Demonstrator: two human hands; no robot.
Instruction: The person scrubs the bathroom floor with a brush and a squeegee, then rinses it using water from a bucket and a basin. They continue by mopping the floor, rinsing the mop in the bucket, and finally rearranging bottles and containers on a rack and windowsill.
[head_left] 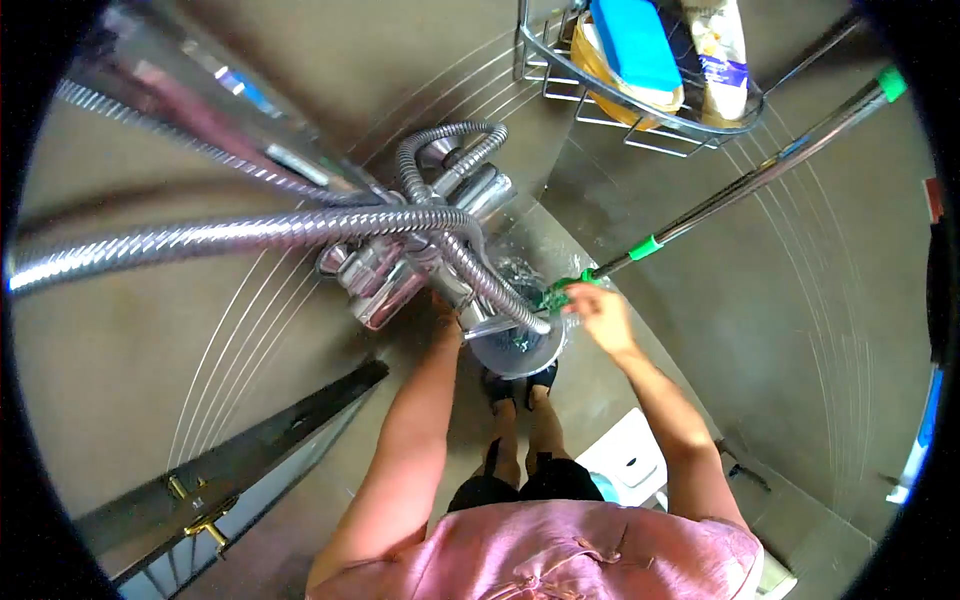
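A silver shower tap (385, 275) with coiled metal hoses (250, 228) fills the middle left. My left hand (446, 308) reaches up under it, and its fingers are hidden behind the tap. Below the tap stands a bucket (520, 355) with splashing water at its top. My right hand (598, 308) is at the bucket's right edge, beside the green lower end (568, 286) of a long metal pole (740, 185). Its fingers are bent and partly blurred; whether they grip the green part is unclear.
A wire corner shelf (640, 110) at the top holds a blue item (636, 45) and a white tube (718, 60). A white stool (625, 455) stands lower right. An open door (240, 470) with a golden handle is lower left. My feet are just below the bucket.
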